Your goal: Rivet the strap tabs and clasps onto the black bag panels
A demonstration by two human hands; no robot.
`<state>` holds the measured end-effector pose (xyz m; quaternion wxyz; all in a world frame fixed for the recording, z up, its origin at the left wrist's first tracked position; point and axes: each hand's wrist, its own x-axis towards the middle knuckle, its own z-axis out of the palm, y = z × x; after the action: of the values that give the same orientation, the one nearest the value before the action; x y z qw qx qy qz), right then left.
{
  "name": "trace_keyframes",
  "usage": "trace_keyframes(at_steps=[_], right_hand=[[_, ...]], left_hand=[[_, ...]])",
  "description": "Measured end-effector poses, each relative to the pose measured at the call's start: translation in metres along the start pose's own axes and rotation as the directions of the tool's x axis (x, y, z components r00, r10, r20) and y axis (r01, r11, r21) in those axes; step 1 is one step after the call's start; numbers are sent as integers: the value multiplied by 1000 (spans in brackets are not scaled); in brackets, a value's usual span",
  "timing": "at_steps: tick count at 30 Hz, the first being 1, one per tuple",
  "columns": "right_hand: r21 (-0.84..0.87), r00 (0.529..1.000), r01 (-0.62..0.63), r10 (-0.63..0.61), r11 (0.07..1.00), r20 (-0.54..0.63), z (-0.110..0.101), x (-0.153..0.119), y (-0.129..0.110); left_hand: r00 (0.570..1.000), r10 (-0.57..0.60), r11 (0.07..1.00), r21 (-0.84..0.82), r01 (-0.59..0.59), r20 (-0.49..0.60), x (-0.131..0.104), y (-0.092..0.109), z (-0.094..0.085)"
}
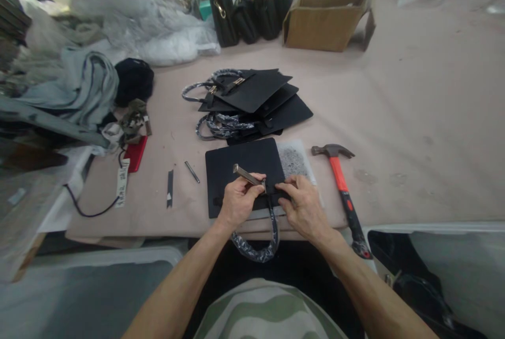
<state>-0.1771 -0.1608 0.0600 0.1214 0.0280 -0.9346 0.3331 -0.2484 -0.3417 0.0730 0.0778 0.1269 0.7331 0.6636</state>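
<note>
A black panel (232,162) lies at the table's front edge, partly over a pale speckled board (295,159). My left hand (240,199) is closed on a metal punch-like tool (245,173), which slants over the panel beside a small metal fitting. A plastic-wrapped handle (258,253) hangs from the panel over the table edge. My right hand (303,203) rests at the panel's right side, its thumb and fingers on a black strap; whether it grips the strap is hard to tell. A hammer (342,183) with a red and black grip lies to the right.
Black panels with wrapped handles (256,97) are stacked behind. Farther back stand black bags (246,10) and a cardboard box (325,20). A metal rod (192,171), flat blade (169,189) and red object (136,155) lie left. Plastic wrapping (158,28) fills the back left.
</note>
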Motion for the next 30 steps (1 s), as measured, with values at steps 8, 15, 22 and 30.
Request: trace_keyframes(at_steps=[8,15,22,30], right_hand=[[108,1000,19,-21,994,15,1,3,4],[109,999,10,-15,994,47,-2,3,3],[100,1000,21,-23,995,20,-2,0,5],[39,998,-18,20,999,-55,-1,-5,-4]], left_hand=[[999,0,999,42,-1,36,3,6,6],[999,-19,998,61,17,43,5,2,11],[998,-13,997,77,8,58,7,4,10],[995,-40,999,39,36,93,11,-2,7]])
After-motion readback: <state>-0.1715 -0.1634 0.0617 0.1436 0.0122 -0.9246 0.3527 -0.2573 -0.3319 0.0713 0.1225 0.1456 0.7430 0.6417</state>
